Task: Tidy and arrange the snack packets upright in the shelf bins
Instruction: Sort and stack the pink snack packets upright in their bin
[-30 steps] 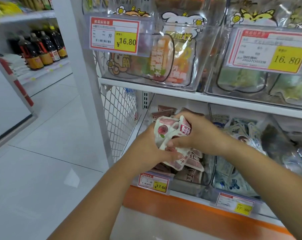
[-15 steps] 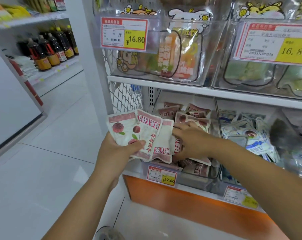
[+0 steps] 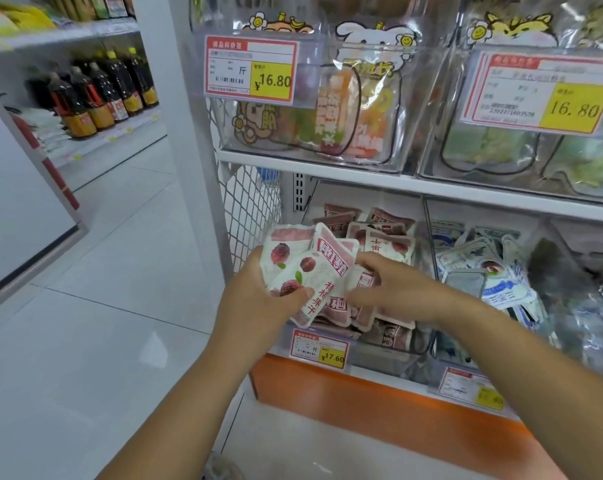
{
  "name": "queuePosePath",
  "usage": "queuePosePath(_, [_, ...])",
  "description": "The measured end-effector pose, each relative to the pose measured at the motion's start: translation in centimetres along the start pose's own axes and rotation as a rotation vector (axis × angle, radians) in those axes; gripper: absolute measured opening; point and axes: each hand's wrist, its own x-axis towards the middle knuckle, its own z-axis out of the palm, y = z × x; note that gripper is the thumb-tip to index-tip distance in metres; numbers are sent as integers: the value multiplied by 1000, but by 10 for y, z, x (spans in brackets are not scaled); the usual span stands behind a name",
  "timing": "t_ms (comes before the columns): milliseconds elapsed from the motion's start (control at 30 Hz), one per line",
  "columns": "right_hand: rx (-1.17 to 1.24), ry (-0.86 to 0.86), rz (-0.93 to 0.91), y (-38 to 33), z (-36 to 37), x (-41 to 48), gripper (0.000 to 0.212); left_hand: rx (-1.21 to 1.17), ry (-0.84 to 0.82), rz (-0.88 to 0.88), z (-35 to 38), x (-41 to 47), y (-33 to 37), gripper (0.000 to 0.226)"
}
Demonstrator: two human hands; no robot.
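- head view, centre of frame: left hand (image 3: 258, 299) grips a fanned bunch of snack packets (image 3: 307, 268), thumb across their faces, just above the lower-left bin (image 3: 379, 358).
- right hand (image 3: 397, 289) pinches the bunch's right edge.
- judged light, soft, slick film; best held by the sealed edges and squared before standing upright.

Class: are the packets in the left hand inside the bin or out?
Out: the left hand grips the fanned packets over the front of the bin, above its price tag.
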Motion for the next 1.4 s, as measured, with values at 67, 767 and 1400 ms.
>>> queuePosePath(67, [130,134,-10,8,13,6,46,93,-13,43,6,-2,1,45])
queuePosePath(767, [563,344,-234,12,14,-53,42,-484,-437,-127,26,-7,20,70])
queuePosePath(1400, [-862,-54,19,14,-51,38,88,-574,-184,-203,-43,-18,0,66])
